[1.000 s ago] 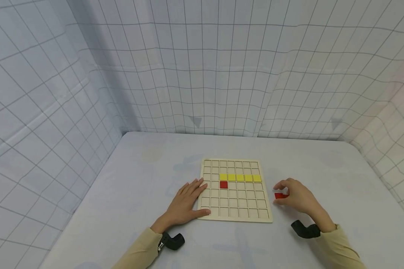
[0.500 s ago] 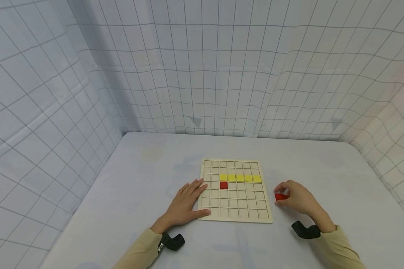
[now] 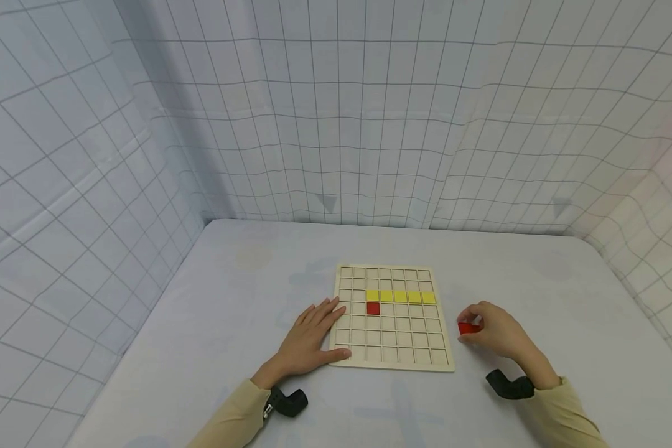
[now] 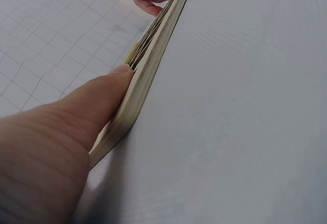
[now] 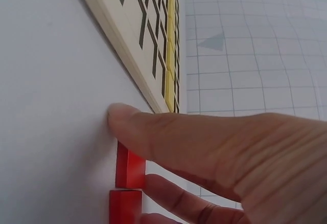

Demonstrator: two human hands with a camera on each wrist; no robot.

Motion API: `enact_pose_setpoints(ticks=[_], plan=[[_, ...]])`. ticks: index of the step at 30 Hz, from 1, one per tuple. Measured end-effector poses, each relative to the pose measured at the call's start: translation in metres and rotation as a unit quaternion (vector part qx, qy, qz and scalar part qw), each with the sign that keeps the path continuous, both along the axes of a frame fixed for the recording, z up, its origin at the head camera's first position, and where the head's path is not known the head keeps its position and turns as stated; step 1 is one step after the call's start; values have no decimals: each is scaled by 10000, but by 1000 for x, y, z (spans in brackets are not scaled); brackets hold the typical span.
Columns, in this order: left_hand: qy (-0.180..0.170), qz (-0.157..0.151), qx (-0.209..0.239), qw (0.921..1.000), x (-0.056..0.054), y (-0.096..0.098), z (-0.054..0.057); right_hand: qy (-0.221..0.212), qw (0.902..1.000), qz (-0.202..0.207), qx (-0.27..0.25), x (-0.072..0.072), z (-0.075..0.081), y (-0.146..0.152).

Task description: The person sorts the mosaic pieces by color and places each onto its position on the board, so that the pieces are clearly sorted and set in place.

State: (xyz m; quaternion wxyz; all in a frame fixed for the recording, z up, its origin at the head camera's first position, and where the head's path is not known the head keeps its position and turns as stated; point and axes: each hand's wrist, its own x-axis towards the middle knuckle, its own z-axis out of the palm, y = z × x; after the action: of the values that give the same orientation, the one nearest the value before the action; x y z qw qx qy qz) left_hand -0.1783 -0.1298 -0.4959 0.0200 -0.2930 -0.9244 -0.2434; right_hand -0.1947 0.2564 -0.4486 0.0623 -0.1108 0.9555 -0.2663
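Note:
My left hand (image 3: 308, 342) lies spread on the left edge of a pale wooden grid board (image 3: 404, 355), with the thumb (image 4: 104, 93) over its near corner. A row of yellow square tiles (image 3: 400, 297) sits in the board's cells, and one red tile (image 3: 373, 308) lies just below the row's left end. To the right of the board, my right hand (image 3: 498, 331) pinches red tiles (image 3: 468, 328) between thumb and fingers. Up close in the right wrist view, two thick red tiles (image 5: 134, 169) stand end to end, the thumb (image 5: 168, 132) covering one end.
The board rests on a white-covered table (image 3: 246, 274). A white cloth with a dark grid (image 3: 336, 137) hangs behind it and at both sides. A black wrist mount (image 3: 509, 384) sits on the right wrist, another black mount (image 3: 289, 403) on the left.
My right hand has shifted slightly toward me, and more of the red shows between its fingers. The left hand, the board and the tiles on it stay as they were.

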Motion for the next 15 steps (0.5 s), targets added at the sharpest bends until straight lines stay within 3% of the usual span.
enact_pose_setpoints(ticks=[15], plan=[[17, -25, 82, 10000, 1, 0, 1, -23, 10000, -31, -30, 0, 0, 0]])
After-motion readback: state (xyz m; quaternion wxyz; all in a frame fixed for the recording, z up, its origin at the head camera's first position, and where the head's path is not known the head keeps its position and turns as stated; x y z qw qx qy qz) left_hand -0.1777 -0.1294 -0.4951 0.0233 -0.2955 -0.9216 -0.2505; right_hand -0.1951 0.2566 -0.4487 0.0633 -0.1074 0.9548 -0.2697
